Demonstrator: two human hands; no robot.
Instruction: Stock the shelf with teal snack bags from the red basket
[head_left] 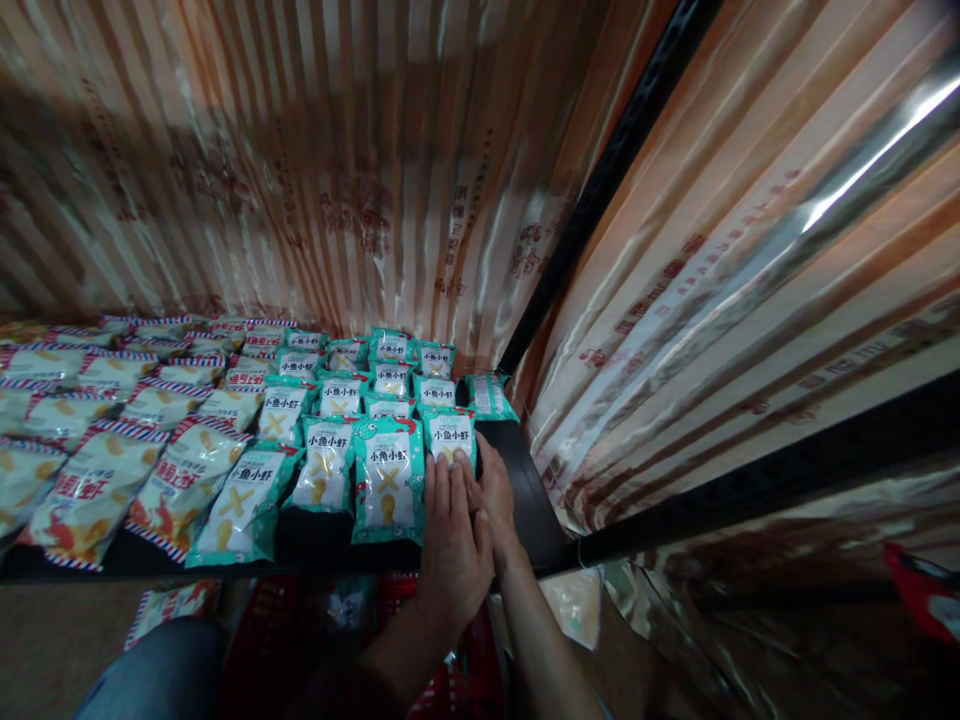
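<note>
A teal-and-white snack bag (pixel 451 432) stands at the right end of the front row on the black shelf. My left hand (pixel 454 540) lies against its lower front, fingers stretched out and flat. At the bag's right edge is my right hand (pixel 496 495), thumb at the front and fingers along the side, closed on it; some of its fingers are hidden behind my left hand. Another teal bag (pixel 388 480) stands just left, and a further teal bag (pixel 324 465) beside that. Behind them, more teal bags (pixel 436 392) stand in rows.
Striped-edge snack bags (pixel 184 480) fill the shelf's left side. A black post (pixel 600 200) rises at the right rear corner, with printed plastic sheeting (pixel 375 180) behind. Below the shelf (pixel 532 500) are a red basket (pixel 262 640) and my knee (pixel 161 670).
</note>
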